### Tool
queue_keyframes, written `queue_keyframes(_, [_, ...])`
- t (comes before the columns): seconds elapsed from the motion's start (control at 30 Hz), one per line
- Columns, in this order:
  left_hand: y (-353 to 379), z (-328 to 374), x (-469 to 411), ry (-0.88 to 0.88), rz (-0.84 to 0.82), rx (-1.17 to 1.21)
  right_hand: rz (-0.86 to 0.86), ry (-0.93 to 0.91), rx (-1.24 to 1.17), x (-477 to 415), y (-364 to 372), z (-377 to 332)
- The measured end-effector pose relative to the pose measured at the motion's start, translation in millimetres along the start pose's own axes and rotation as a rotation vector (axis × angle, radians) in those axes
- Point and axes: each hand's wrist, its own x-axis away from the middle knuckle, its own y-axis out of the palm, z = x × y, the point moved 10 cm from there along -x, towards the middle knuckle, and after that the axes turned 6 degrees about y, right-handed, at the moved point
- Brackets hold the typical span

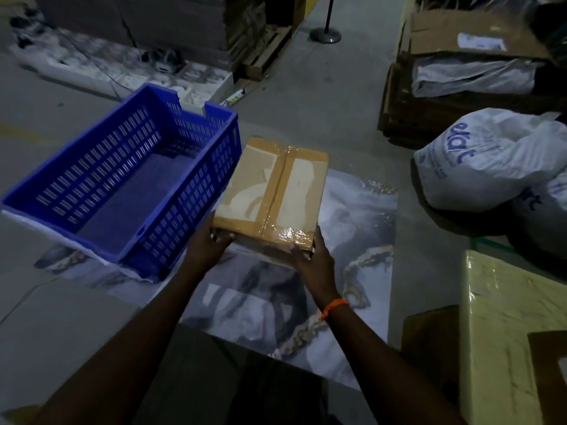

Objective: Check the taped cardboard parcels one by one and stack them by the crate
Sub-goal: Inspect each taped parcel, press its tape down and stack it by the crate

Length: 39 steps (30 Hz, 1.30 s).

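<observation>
A flat cardboard parcel (271, 191) wrapped in brown and clear tape is held above a marbled sheet, just right of the blue crate (122, 185). My left hand (211, 243) grips its near left corner, fingers curled under the edge. At the near right corner, my right hand (310, 262) holds the parcel the same way; an orange band sits on that wrist. The slotted plastic crate stands with nothing inside it.
A marbled grey sheet (352, 240) lies on the concrete floor under the parcel. White printed sacks (491, 161) lie at right, with cardboard boxes (460, 72) behind them. A yellowish wrapped block (515, 332) stands near right. A pallet stack (251, 41) and a post base (325, 35) are far back.
</observation>
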Motion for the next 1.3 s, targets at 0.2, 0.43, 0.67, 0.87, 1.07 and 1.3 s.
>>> queue_keyframes(0.2, [-23.4, -9.7, -56.4, -0.034, 0.174, -0.149, 0.006, -0.007, 0.034, -52.4, 23.2, -12.5])
queue_keyframes(0.43, [-23.5, -0.2, -89.1, -0.127, 0.312, -0.117, 0.03, 0.023, 0.053, -91.8, 46.3, -24.6])
queue_keyframes(0.67, [-6.7, -4.4, -93.8, -0.059, 0.134, -0.262, 0.026, -0.002, 0.055, -99.7, 48.7, -28.7])
queue_keyframes(0.87, [17.3, -2.8, -50.6, 0.041, -0.069, -0.307, -0.019, -0.069, 0.139, -64.1, 42.0, -26.5])
queue_keyframes(1.07, [88.7, 19.6, 76.1, 0.341, -0.276, -0.606, -0.069, -0.083, 0.649, 14.7, 14.0, 52.4])
queue_keyframes(1.3, [212.8, 43.7, 187.3, 0.648, -0.669, -0.648, 0.098, 0.015, 0.802, 125.6, -82.0, 145.3])
